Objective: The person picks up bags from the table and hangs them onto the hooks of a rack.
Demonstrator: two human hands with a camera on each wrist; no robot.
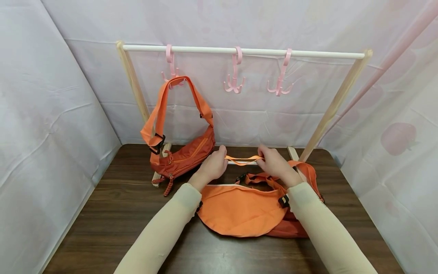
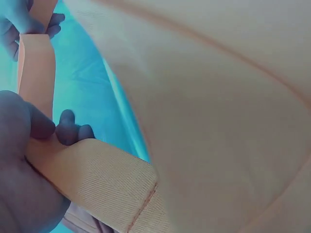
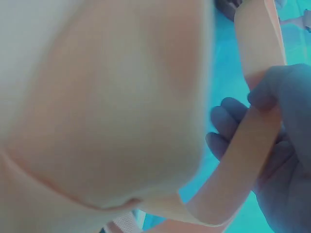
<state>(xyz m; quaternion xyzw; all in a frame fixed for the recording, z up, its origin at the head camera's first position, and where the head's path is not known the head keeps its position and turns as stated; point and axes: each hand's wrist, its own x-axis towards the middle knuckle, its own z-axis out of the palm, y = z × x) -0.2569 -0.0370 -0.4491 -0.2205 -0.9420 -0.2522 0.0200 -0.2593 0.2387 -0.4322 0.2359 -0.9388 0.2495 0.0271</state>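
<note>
An orange waist bag (image 1: pixel 243 211) lies flat on the table, between the forearms. Its strap (image 1: pixel 242 164) is stretched above it between the two hands. My left hand (image 1: pixel 215 163) pinches one part of this strap, thumb on top in the left wrist view. The other part is pinched by my right hand (image 1: pixel 273 161), with its fingers curled behind the strap in the right wrist view. A darker rust-red bag (image 1: pixel 289 230) sits partly hidden beneath the orange one. Left of the hands, another rust-red waist bag (image 1: pixel 191 152) hangs by its orange strap from a hook.
A wooden rack with a white rail (image 1: pixel 205 50) stands at the back. Three pink hooks hang from it: a left one (image 1: pixel 170 57), a middle one (image 1: pixel 235 72) and a right one (image 1: pixel 282 74). Loose orange straps (image 1: pixel 309 175) lie by the right forearm on the brown table (image 1: pixel 109 213).
</note>
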